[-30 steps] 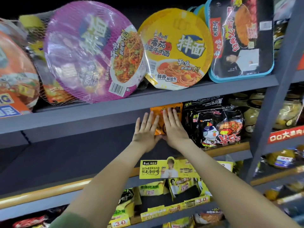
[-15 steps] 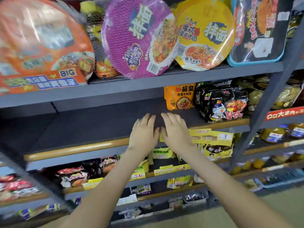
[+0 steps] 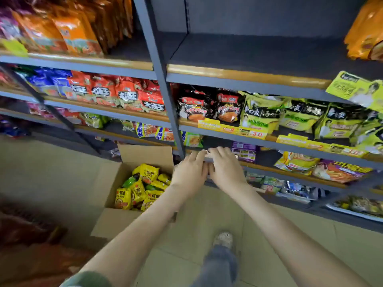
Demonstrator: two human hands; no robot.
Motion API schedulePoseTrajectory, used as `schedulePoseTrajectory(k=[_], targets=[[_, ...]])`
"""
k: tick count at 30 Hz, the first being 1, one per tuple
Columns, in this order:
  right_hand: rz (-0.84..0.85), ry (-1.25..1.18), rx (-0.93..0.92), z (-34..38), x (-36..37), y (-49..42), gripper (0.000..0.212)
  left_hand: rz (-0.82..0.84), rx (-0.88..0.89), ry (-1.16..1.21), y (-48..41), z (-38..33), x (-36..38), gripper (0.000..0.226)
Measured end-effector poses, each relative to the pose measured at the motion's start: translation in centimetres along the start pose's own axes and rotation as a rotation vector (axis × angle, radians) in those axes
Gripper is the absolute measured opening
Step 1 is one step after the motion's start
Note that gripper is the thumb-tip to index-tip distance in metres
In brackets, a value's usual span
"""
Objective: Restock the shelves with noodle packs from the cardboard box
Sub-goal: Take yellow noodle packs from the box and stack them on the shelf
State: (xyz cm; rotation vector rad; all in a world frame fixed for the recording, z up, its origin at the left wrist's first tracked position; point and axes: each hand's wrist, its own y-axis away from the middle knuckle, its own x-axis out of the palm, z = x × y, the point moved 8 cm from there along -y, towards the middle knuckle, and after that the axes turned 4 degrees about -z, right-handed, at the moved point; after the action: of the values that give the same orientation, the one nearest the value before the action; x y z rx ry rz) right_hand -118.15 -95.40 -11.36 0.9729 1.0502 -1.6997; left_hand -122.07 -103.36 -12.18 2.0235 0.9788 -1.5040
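Both hands have dropped away from the upper shelf where they were pressing an orange pack into place. The head view has swung downward, so the cardboard box [image 3: 109,181] on the floor now shows. In that head view the left hand [image 3: 189,172] and right hand [image 3: 224,168] hang side by side just right of the box's open top, fingers straight and relaxed, gripping nothing. Whether their tips touch the low shelf edge behind them cannot be told. Inside the box lie the noodle packs [image 3: 141,189], yellow ones heaped loosely with a few green among them, and plenty remain. High above and to the right of the box a wide dark shelf [image 3: 248,56] stands mostly bare, with orange packs [image 3: 364,32] only at its far right end. A grey upright post [image 3: 165,90] rises above the box's right corner. By my judgement one placement is finished and the hands are free for the next pack. That calls for a reach leftward and down into the box, then a lift back up to the bare shelf.
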Motion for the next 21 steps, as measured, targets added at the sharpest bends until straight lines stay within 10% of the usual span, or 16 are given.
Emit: schedulePoseTrajectory(k=[12,21], targets=[[0.240,-0.079,-0.157,15.1,17.9,-1.2,0.031,0.137,-0.373,-0.004,9.6,23.9,4.2,0.046],[0.686,0.103,-0.017,18.4,43.4,-5.0,0.082,0.354,-0.357,-0.095,8.0,45.3,13.9,0.069]])
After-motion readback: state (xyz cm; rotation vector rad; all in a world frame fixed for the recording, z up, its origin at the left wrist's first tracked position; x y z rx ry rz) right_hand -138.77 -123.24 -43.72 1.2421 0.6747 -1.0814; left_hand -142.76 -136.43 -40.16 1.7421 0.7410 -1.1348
